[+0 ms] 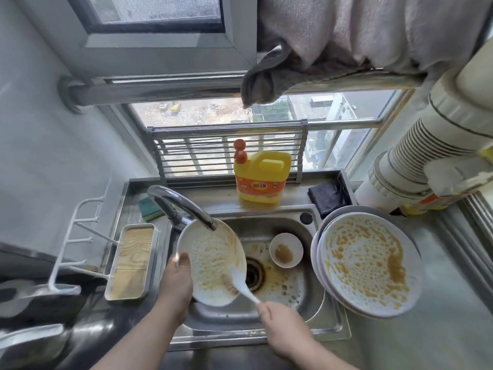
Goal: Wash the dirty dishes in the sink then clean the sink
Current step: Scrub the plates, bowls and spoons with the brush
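My left hand (177,283) grips the left rim of a white plate (208,252) smeared with yellow-brown sauce, tilted over the steel sink (314,308) under the faucet (184,206). My right hand (282,324) holds the handle of a white brush (240,281) whose bristled head rests on the plate's lower right part. A small white bowl (286,249) with brown residue sits in the sink beside the drain (253,273). Sauce stains spread over the sink bottom. A stack of dirty white plates (368,263) leans on the sink's right edge.
A yellow detergent bottle (260,177) with an orange pump stands behind the sink. A green sponge (149,209) lies behind the faucet, a dark cloth (329,196) at the back right. A rectangular tray (132,263) and white rack (80,241) are on the left.
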